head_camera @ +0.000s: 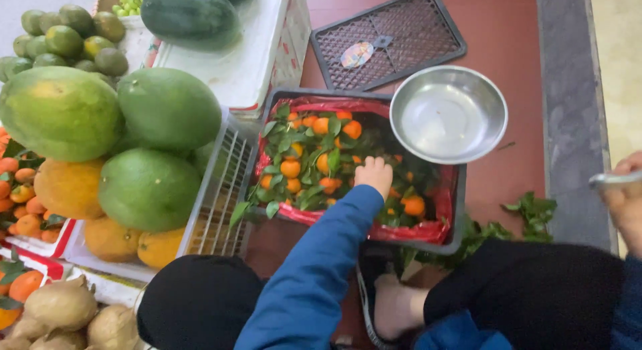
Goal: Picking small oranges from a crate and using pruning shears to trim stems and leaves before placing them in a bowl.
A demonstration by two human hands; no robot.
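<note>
My left hand (374, 175), in a blue sleeve, reaches down into a black crate (460, 209) lined with red plastic. The crate is full of small orange tangerines (290, 168) with green leaves still on. The fingers curl down among fruit and leaves, hiding whatever they grip. My right hand (625, 199) is at the right edge of the view, closed around a thin silvery metal tool (612, 179); only a short piece of it shows. A round steel bowl (448, 114) rests empty on the crate's far right corner.
Large green and yellow pomelos (150, 189) fill a white basket at left, with small green citrus (63, 39), a dark melon (190, 16) and brown tubers (63, 306) around. An upturned black crate (388, 39) lies on the red floor. Loose leaves (528, 213) lie near my knees.
</note>
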